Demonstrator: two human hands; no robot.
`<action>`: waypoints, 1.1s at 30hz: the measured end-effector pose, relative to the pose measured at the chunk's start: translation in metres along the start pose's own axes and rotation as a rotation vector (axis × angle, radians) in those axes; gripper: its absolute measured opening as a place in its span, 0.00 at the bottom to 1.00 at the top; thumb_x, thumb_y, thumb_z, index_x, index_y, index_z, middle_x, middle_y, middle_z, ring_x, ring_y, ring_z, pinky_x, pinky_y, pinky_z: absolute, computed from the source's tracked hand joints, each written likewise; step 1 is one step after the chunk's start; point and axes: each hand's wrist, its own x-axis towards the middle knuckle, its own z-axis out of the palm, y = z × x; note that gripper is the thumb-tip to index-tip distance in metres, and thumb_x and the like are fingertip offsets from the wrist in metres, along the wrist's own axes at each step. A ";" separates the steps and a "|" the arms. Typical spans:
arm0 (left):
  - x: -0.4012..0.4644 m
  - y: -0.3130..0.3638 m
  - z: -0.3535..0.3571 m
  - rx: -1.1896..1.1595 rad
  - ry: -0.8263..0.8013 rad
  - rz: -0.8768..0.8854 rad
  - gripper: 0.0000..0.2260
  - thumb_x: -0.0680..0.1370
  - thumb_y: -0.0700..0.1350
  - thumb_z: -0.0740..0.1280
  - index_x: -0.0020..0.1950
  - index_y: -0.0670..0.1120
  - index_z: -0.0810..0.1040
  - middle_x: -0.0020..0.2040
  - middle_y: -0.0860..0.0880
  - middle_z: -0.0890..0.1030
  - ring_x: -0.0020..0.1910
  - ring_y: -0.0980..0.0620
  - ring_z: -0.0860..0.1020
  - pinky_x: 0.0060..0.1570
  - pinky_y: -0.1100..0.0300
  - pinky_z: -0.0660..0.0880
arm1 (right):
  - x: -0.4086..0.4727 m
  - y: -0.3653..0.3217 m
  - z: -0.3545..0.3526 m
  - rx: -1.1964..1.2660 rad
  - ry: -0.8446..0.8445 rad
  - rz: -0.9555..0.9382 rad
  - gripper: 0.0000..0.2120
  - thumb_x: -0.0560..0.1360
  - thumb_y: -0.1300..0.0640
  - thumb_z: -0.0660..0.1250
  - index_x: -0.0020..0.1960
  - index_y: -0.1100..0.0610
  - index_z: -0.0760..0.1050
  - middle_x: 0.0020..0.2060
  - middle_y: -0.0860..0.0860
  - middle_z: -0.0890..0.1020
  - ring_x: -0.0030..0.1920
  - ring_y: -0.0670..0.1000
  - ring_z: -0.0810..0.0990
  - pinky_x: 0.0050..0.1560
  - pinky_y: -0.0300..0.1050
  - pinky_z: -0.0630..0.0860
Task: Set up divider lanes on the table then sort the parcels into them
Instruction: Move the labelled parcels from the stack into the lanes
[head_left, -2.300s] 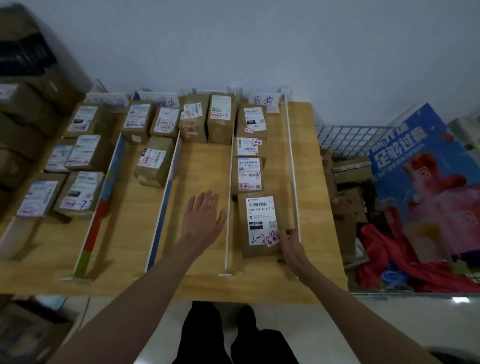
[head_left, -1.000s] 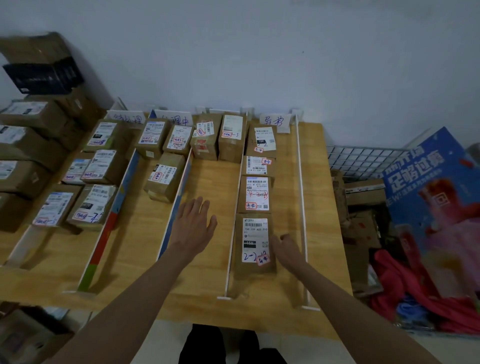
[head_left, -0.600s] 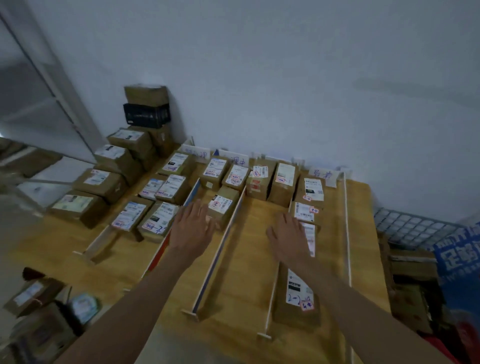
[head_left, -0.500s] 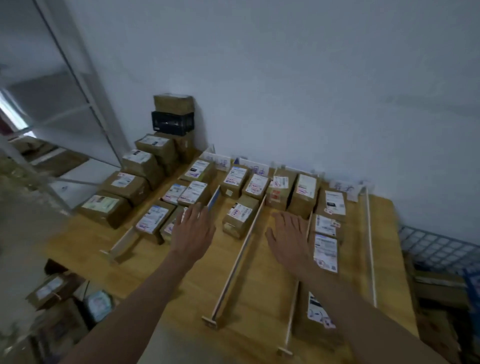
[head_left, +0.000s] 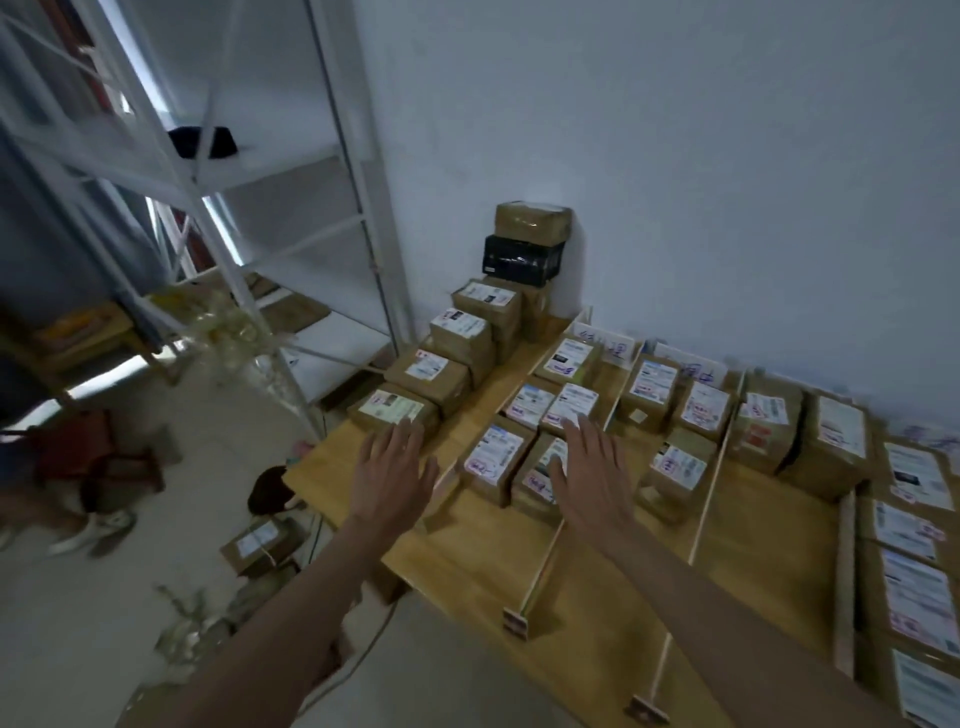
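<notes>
Both forearms reach fwd from bottom of frame over wooden tabletop (head_left: 597, 639). L hand (head_left: 390, 475) flat, palm down, fingers straight & spread, grip wide, holds nothing; it hovers over the tabletop's left edge, fingertips near the labelled parcel (head_left: 394, 411) at the front of the left row. R hand (head_left: 589, 480) also flat, fingers spread, grip wide, nothing held; sits above parcels in the first lane, contact w/ them can't tell. Thin divider strips run front to back: nearest one (head_left: 540, 561) passes under R wrist, next (head_left: 698, 525) further right, another (head_left: 844, 577) by the far-right lane. Parcels, brown boxes w/ white labels, lie in the lanes: pair (head_left: 493, 460) just beyond the hands, more behind them toward wall, one row (head_left: 914, 530) at right edge. Left of lanes, unsorted boxes step up to a stack (head_left: 524, 249) w/ a black box in corner. Paper lane tags (head_left: 605, 343) stand at back by wall. On floor left: small box (head_left: 260, 540), white metal shelf (head_left: 249, 208) beyond.
</notes>
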 end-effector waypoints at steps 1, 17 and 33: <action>0.002 -0.015 -0.001 0.006 -0.001 -0.002 0.24 0.83 0.57 0.53 0.75 0.46 0.66 0.76 0.45 0.67 0.74 0.46 0.65 0.75 0.48 0.57 | 0.006 -0.015 0.006 0.000 0.000 -0.005 0.24 0.83 0.49 0.53 0.77 0.55 0.60 0.77 0.55 0.62 0.77 0.55 0.60 0.77 0.57 0.55; 0.125 -0.138 0.024 0.028 -0.049 0.040 0.25 0.83 0.57 0.51 0.78 0.47 0.62 0.77 0.47 0.63 0.76 0.48 0.60 0.77 0.49 0.53 | 0.141 -0.120 0.078 0.043 0.017 0.028 0.21 0.81 0.51 0.57 0.71 0.56 0.66 0.68 0.54 0.71 0.68 0.55 0.70 0.69 0.54 0.66; 0.305 -0.164 0.058 0.128 -0.058 0.231 0.24 0.82 0.57 0.49 0.70 0.46 0.70 0.69 0.46 0.73 0.69 0.48 0.70 0.70 0.50 0.64 | 0.262 -0.123 0.110 0.116 0.078 0.239 0.21 0.80 0.52 0.57 0.72 0.56 0.64 0.66 0.54 0.71 0.64 0.55 0.73 0.64 0.53 0.72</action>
